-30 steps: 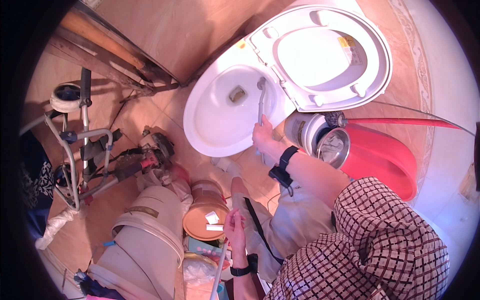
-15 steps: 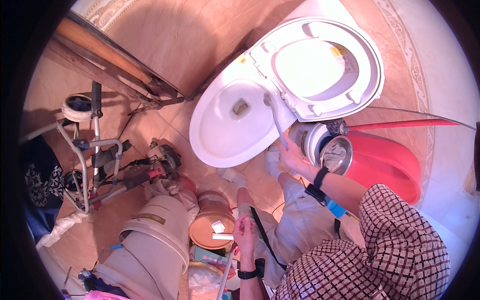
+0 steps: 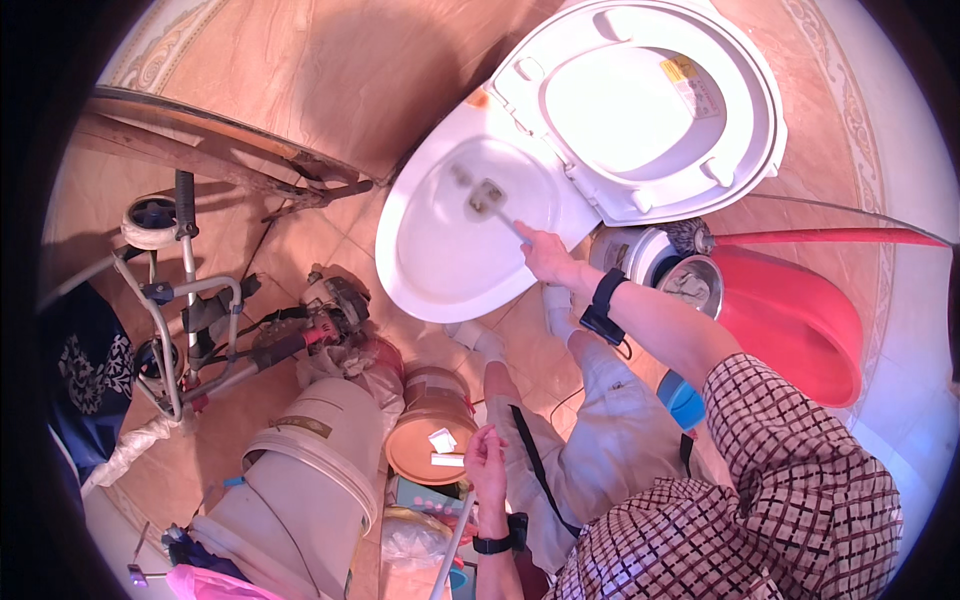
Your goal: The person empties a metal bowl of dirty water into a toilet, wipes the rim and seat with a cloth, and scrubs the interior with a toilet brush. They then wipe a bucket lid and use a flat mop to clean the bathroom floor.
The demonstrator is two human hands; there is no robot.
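My right hand (image 3: 547,254) grips the handle of a toilet brush (image 3: 509,222). The brush's head is down at the drain hole of a white toilet (image 3: 402,268), whose seat and lid (image 3: 745,110) are swung back. Closer to me, my left hand (image 3: 487,468) is held up by my knee with its fingers curled; what they hold, if anything, I cannot make out. Just beside it stands a brown lidded bucket (image 3: 408,455) carrying a small white block and a white strip. A grey pole (image 3: 455,545) runs below that hand.
On the left are a metal-framed wheeled walker (image 3: 165,300) and large pale buckets (image 3: 330,425). To the right of the toilet stand a white bucket (image 3: 625,250), a metal bowl (image 3: 695,285), a red tub (image 3: 790,320) and a red-handled mop (image 3: 820,237). A wooden frame (image 3: 220,150) leans at the upper left.
My right hand has moved left and up, carrying the brush from the bowl's right inner side to the drain hole. My left hand has hardly moved.
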